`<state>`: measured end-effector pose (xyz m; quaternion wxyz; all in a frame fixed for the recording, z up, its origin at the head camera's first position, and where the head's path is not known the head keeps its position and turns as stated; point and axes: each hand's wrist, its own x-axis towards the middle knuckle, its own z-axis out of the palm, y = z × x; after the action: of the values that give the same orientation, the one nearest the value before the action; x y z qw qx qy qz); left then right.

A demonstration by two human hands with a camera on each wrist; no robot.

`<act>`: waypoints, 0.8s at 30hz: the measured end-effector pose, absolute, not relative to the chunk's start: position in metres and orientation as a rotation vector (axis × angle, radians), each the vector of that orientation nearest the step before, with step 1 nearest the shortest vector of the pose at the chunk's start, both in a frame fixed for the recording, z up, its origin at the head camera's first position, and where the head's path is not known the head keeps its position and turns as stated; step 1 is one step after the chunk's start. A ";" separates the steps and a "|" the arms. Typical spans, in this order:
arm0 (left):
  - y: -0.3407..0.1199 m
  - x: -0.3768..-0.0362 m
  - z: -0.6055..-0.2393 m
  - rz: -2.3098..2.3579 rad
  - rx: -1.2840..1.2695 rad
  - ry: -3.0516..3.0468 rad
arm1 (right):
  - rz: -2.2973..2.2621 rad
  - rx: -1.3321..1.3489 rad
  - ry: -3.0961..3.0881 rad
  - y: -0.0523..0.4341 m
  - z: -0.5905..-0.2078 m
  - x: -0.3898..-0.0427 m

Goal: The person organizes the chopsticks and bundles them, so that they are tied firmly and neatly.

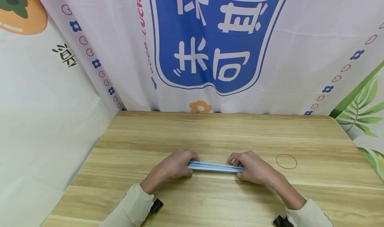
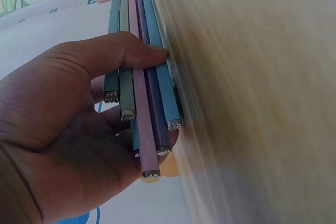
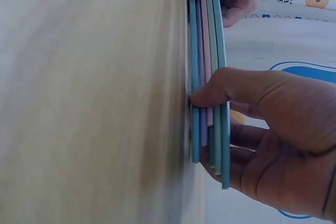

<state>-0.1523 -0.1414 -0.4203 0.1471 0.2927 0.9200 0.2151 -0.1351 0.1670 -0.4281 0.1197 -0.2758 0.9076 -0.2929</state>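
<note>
A bundle of long, slim pastel chopsticks (image 1: 214, 167) lies crosswise between the two hands, close over the tabletop. Blue, green, pink and purple ones show in the left wrist view, their silver patterned ends staggered in length. My left hand (image 1: 179, 163) grips the bundle's left end, its thumb (image 2: 139, 55) across the sticks and the other fingers behind. Around the right end, my right hand (image 1: 252, 167) holds them with the thumb (image 3: 215, 92) on one side and curled fingers on the other. The plain ends of the sticks (image 3: 226, 161) stick out unevenly past that hand.
A thin red rubber band (image 1: 276, 159) lies on the wooden table (image 1: 210, 130), to the right of the right hand. Behind the table's far edge hangs a printed white curtain (image 1: 129, 70) with a blue panel. A white sheet (image 1: 45, 120) covers the left side.
</note>
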 end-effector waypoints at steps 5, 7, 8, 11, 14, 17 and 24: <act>-0.143 -0.152 -0.417 0.660 0.828 2.662 | -0.804 -0.814 2.646 0.165 -0.426 -0.135; -0.143 -0.152 -0.416 0.669 0.832 2.660 | -0.765 -0.820 2.657 0.164 -0.426 -0.134; -0.143 -0.151 -0.415 0.675 0.833 2.661 | -0.750 -0.820 2.664 0.165 -0.425 -0.134; -0.143 -0.151 -0.411 0.708 0.821 2.661 | -0.736 -0.825 2.700 0.166 -0.422 -0.132; -0.143 -0.150 -0.406 0.733 0.807 2.684 | -0.780 -0.829 2.717 0.167 -0.419 -0.131; -0.144 -0.151 -0.403 0.722 0.805 2.719 | -0.837 -0.833 2.713 0.168 -0.415 -0.131; -0.146 -0.150 -0.399 0.726 0.832 2.764 | -0.857 -0.867 2.797 0.167 -0.411 -0.128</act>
<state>-0.1497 -0.1460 -0.3990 0.0823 0.2786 0.9255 0.2430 -0.1283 0.1671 -0.4112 0.0450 -0.2840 0.9157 -0.2807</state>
